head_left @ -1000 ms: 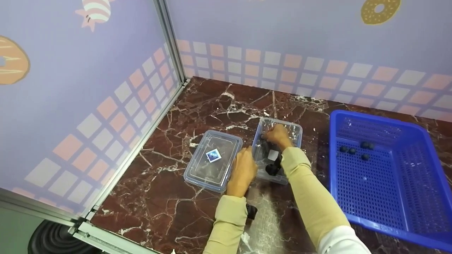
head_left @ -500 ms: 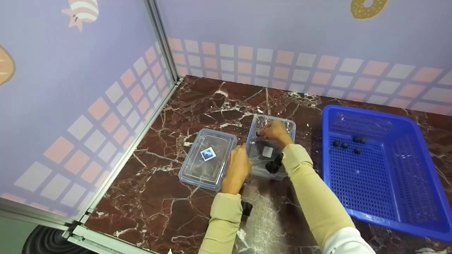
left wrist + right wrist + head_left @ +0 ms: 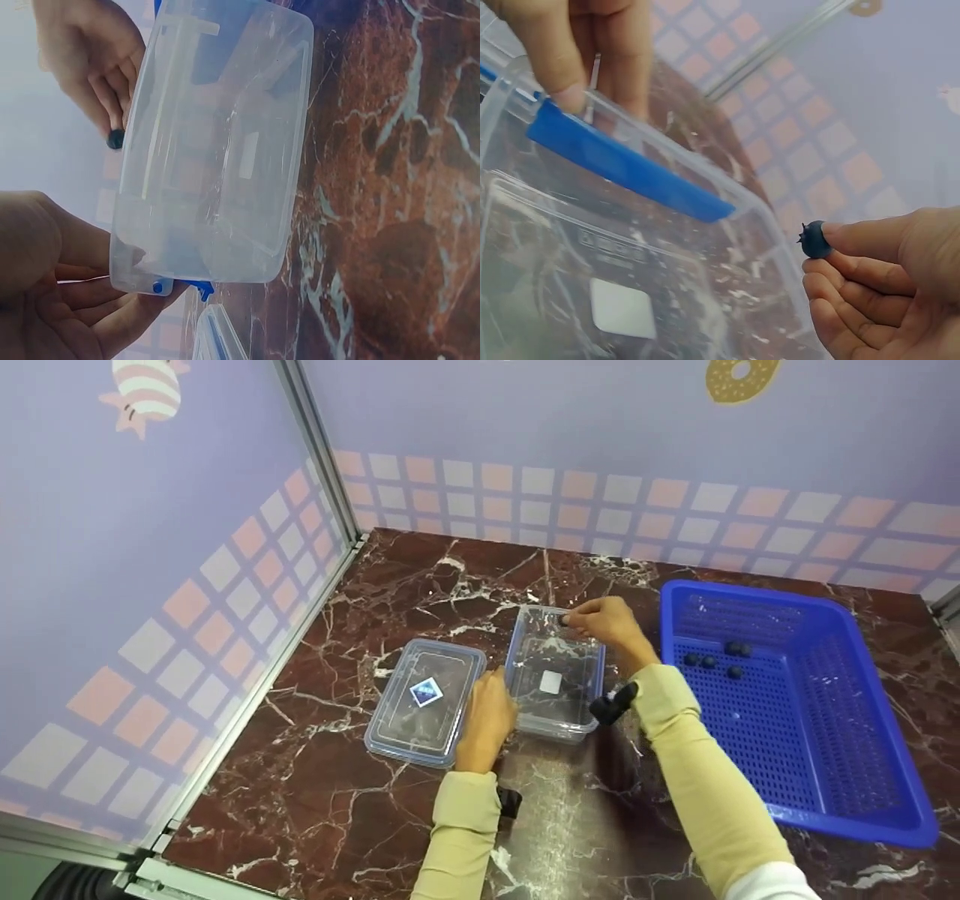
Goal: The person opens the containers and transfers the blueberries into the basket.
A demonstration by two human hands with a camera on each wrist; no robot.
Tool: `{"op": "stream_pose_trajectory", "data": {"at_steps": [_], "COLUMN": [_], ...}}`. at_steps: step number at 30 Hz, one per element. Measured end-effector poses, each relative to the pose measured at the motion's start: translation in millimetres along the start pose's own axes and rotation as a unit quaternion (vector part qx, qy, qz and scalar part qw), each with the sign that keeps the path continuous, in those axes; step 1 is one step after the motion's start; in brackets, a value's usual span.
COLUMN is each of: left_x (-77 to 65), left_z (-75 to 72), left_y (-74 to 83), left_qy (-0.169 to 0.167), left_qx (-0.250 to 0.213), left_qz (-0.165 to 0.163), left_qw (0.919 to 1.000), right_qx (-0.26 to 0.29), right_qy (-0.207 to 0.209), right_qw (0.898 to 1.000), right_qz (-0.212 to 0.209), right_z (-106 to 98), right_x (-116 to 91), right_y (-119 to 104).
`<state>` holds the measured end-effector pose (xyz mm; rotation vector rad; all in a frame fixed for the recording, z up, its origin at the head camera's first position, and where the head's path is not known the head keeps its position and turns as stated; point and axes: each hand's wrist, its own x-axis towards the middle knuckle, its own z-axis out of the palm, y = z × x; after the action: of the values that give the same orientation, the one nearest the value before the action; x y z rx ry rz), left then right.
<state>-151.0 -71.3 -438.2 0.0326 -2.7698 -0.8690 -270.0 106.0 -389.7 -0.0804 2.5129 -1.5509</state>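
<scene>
A clear plastic container (image 3: 555,679) stands open on the marble counter. My left hand (image 3: 491,701) grips its near left rim, fingers (image 3: 570,75) lying over a blue clip (image 3: 622,169). My right hand (image 3: 581,622) is over the container's far rim and pinches a small dark blueberry (image 3: 564,620) between thumb and fingertip. The wrist views show that berry (image 3: 814,239) (image 3: 115,139) held just outside the container wall (image 3: 217,150). I see only a white label inside the container.
The container's clear lid (image 3: 425,701), with a blue sticker, lies flat to its left. On the right, a blue perforated basket (image 3: 825,750) holds several blueberries (image 3: 712,658). Patterned walls close off the left and back of the counter (image 3: 337,780).
My right hand has risen from inside the container to its far rim, with a berry pinched in its fingers. The left hand keeps its hold on the container.
</scene>
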Motion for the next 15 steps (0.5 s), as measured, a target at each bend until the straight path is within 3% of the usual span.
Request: {"op": "stream_pose_trajectory", "data": {"at_steps": [7, 15], "left_x": [0.0, 0.1], "left_z": [0.8, 2.0], "left_y": [-0.3, 0.7], "left_qy": [0.001, 0.005], "left_qx": [0.007, 0.000], "left_qz": [-0.001, 0.000], "left_qw": [1.0000, 1.0000], "right_qx": [0.045, 0.041], "right_qy": [0.001, 0.020], "right_qw": [0.999, 0.999], "right_qz": [0.003, 0.020], "right_z": [-21, -44], "right_x": [-9, -14], "right_y": [4, 9]}}
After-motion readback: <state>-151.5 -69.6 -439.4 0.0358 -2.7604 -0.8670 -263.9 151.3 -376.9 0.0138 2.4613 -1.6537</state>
